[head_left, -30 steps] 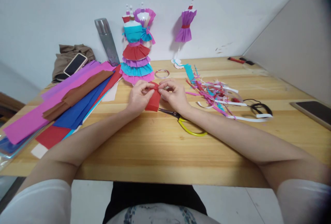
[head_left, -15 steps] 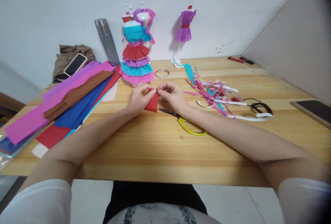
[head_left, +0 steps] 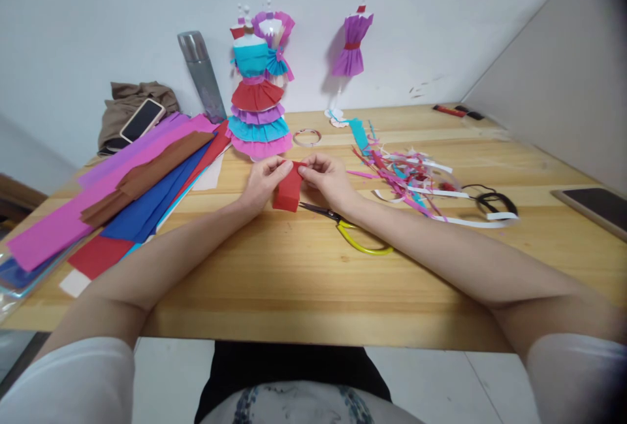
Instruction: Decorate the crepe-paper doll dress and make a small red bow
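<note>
Spreading a small red rectangular paper strip (head_left: 287, 193) between pinching fingers

The left hand (head_left: 267, 182) and right hand (head_left: 327, 182), fingers nearly closed, each grip its upper end over the pale wooden surface (head_left: 235, 287). Their tips, together in the previous frame, have parted, baring more red. Black-bladed scissors with yellow handles (head_left: 337, 217) lie beside the right hand, partly hidden by its forearm; tangled multicoloured paper scraps (head_left: 399, 174) lie farther right.
</note>
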### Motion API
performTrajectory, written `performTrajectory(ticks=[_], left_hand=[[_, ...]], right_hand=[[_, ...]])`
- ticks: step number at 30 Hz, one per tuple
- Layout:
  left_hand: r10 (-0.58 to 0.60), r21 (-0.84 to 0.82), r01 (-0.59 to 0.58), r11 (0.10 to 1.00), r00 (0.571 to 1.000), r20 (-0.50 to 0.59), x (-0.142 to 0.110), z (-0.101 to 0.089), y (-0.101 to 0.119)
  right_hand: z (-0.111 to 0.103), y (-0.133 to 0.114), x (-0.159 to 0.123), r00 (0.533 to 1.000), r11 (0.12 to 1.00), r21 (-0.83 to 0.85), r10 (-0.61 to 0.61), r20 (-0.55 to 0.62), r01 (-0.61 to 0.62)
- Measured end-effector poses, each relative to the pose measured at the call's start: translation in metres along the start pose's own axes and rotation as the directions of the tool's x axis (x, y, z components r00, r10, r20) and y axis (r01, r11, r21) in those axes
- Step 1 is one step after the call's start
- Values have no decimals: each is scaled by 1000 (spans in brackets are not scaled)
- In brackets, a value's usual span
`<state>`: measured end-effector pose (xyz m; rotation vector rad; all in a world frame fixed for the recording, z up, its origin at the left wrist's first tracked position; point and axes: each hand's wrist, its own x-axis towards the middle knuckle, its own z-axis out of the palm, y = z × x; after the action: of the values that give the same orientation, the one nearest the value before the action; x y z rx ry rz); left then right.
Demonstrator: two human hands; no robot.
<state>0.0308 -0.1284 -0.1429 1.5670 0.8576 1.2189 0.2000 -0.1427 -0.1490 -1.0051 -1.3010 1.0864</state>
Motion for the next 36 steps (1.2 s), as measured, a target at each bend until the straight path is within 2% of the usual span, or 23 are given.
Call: performTrajectory(ticks=[4,9,15,18,23,29,36], left_hand=[[-35,-18,36,999,998,44,-1,1,-2],[-59,-34,59,998,998,6,0,5,-7],[-74,-67,72,995,997,-24,0,6,-9],[-44,-45,44,998,999,-7,-1,4,-8],[39,-80,-41,996,999,-26,0,1,-11],[13,25,-13,1000,1000,2,0,1,-14],[-32,-19,32,999,999,40,0,3,-14]], right_hand=[[1,-4,0,1000,999,47,10,-20,-9],[1,-9,-4,999,997,74,33,-25,-31],[1,-8,-5,998,998,47,32,58,-35],[2,-5,-3,998,998,42,36,49,-38],[1,-2,-1,995,987,133,92,27,-94],[0,1,0,996,982,167,77,39,-83],[1,-1,-2,996,982,168,71,62,-81]])
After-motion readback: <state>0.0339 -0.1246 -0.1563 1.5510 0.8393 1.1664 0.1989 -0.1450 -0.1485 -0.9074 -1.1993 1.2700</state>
